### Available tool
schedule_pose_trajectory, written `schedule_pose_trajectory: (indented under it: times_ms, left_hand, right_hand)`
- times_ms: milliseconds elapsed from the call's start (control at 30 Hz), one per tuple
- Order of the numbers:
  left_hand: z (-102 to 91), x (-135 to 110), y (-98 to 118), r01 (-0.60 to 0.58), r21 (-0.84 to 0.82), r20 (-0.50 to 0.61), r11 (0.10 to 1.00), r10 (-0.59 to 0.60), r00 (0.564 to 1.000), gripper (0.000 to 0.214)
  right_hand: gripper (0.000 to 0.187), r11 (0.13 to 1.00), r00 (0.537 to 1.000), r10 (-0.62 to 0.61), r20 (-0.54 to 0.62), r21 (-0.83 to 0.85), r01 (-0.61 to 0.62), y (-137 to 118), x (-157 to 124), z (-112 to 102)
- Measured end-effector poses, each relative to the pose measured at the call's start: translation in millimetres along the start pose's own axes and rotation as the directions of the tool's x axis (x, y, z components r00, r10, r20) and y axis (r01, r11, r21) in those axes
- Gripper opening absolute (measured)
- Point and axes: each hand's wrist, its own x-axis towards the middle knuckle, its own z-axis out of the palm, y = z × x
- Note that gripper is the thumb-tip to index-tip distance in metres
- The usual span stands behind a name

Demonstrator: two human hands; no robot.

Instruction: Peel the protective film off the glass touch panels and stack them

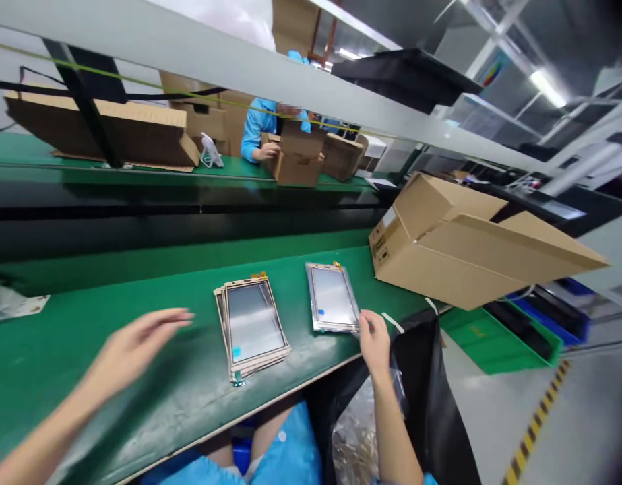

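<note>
My left hand (133,347) hovers above the green bench at the left, fingers stretched forward, holding nothing. To its right lies a slightly fanned stack of touch screen panels (255,320) with pale gold borders, grey glass, blue tabs and an orange ribbon at the top. Farther right is a smaller pile of similar panels (335,296) with clear plastic film around its edges. My right hand (375,342) is at that pile's near right corner, thumb and fingers curled in a pinch on the edge of a panel. Its fingertips are partly hidden.
An open cardboard box (442,249) stands at the bench's right end. Below hangs a black bag (416,377) holding clear plastic (354,424). Green (497,340) and blue bins sit at the right. Across the line, a person in blue (260,128) handles a carton (300,158).
</note>
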Motion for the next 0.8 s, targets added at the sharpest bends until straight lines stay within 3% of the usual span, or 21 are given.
schedule_pose_trajectory:
  times_ms: [100,200,267,367,533,667,800]
  left_hand:
    - [111.4,26,-5,-0.131,0.253,0.365,0.959,0.031,0.931,0.017]
    - [200.5,48,-7,-0.185,0.396,0.449,0.900,-0.014,0.893,0.017]
    - [235.4,58,-10,-0.167,0.499,0.439,0.851,-0.082,0.895,0.022]
    - [256.1,69,-18,-0.098,0.618,0.392,0.780,-0.198,0.899,0.029]
    - [259.1,87,-30,0.000,0.695,0.358,0.719,-0.346,0.867,0.030]
    - [263.1,98,-31,0.012,0.701,0.379,0.713,-0.386,0.841,0.030]
    - [265.3,103,-31,-0.003,0.716,0.368,0.698,-0.374,0.851,0.030]
  right_hand:
    - [0.029,1.000,1.000,0.004,0.009,0.009,-0.004,14,13,16]
    - [0.027,0.999,0.999,-0.016,0.035,0.040,0.014,17,4,22]
    - [0.028,0.998,0.998,-0.015,0.054,0.063,0.011,18,-5,21]
    - [0.034,0.994,0.996,0.034,0.078,0.105,-0.043,24,-7,17]
    - [0.041,0.962,0.966,0.209,0.151,0.146,-0.231,44,20,11]
    - [0.027,0.948,0.914,0.285,0.287,0.058,-0.314,49,46,11]
    - [0.025,0.949,0.867,0.314,0.388,-0.093,-0.302,42,64,12]
